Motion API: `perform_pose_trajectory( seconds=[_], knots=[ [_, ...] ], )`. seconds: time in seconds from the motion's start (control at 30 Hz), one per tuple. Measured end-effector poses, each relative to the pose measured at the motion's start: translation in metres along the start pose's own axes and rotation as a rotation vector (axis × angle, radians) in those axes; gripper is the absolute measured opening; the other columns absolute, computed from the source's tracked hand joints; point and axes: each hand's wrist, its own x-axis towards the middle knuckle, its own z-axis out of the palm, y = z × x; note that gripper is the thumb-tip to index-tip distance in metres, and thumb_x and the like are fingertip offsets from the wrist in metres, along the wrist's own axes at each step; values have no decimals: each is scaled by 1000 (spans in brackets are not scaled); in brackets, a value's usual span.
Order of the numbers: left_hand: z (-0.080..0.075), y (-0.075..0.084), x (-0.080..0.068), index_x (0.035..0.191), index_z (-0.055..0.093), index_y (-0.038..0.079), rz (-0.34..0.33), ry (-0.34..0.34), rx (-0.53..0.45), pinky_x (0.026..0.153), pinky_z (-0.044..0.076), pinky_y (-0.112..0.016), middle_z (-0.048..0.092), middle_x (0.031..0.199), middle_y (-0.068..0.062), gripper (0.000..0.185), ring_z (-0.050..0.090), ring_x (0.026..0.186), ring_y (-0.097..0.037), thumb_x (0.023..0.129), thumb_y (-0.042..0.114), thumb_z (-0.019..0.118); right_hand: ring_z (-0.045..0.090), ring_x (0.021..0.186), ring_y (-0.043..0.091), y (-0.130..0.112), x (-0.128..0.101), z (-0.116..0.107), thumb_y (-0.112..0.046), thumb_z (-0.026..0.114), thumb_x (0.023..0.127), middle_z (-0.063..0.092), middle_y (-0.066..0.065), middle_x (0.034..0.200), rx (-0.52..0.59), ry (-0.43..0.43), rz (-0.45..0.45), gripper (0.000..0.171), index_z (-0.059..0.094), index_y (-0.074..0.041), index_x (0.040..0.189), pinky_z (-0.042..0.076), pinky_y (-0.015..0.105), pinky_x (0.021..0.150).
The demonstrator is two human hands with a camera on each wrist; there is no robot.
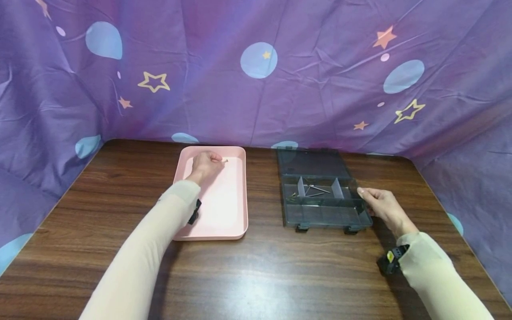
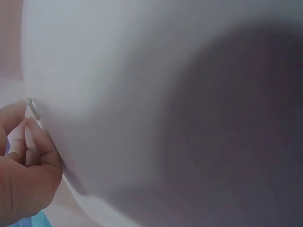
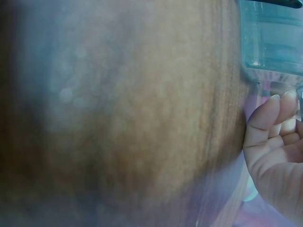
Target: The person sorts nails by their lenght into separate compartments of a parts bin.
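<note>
My left hand [image 1: 206, 165] is at the far end of a pink tray [image 1: 230, 204], fingers curled, pinching a small metal screw [image 1: 225, 160] between thumb and fingertip. The left wrist view shows the same screw [image 2: 33, 109] at the tips of that hand [image 2: 23, 175], against the tray's pale floor. A smoky clear organiser box [image 1: 324, 218] lies open to the right of the tray, with thin metal pins [image 1: 316, 190] in its middle compartments. My right hand [image 1: 382, 205] grips the box's right edge, thumb on top. Its fingers [image 3: 277, 151] curl at the box corner [image 3: 272, 33].
Tray and box sit on a dark wooden table [image 1: 264, 275]. A purple cloth with stars and circles [image 1: 256, 80] walls in the back and both sides. The box's lid [image 1: 312, 162] lies flat behind it. Both wrists wear dark bands.
</note>
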Motion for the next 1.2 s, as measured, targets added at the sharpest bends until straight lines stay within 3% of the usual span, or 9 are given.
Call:
perform_pose_trajectory(
  seconds=[0.83,1.2],
  knots=[
    [2,-4,0,97,70,5,45,29,38,87,44,-34,71,100,-10,17,62,94,-25,83,12,65,50,73,-6,-2,0,-1,-43,41,98,54,-23,77,-48,-14,8,66,41,13,133,48,20,64],
    [4,-4,-1,93,71,6,67,25,76,88,45,-35,71,97,-10,15,62,96,-26,82,9,62,52,74,-7,-1,0,1,-42,42,98,57,-26,80,-19,-17,2,65,40,13,134,49,20,64]
  ],
)
